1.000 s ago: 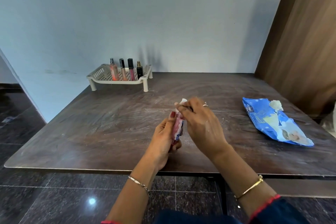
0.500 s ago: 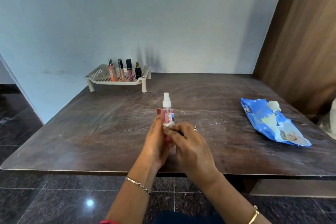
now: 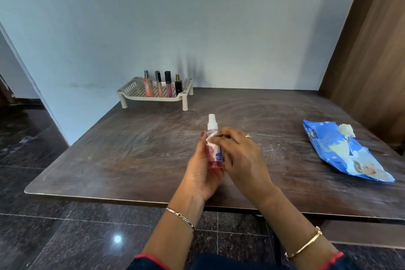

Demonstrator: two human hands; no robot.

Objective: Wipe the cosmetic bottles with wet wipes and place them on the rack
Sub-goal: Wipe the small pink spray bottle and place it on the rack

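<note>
My left hand grips a small pink spray bottle with a white pump top, held upright over the near middle of the table. My right hand presses a white wet wipe against the bottle's shoulder; most of the wipe is hidden under the fingers. A cream plastic rack stands at the table's far left. On it, in a row, stand several cosmetic bottles: a peach spray, two pink glosses with dark caps and a small black one.
A blue pack of wet wipes lies at the right of the dark wooden table, a wipe poking from its opening. A wooden panel rises at the right, a pale wall behind. Dark tiled floor lies left and below.
The bottle went from tilted with the wipe at its top to upright. My right hand slid down to the bottle's lower part, then back up to its shoulder.
</note>
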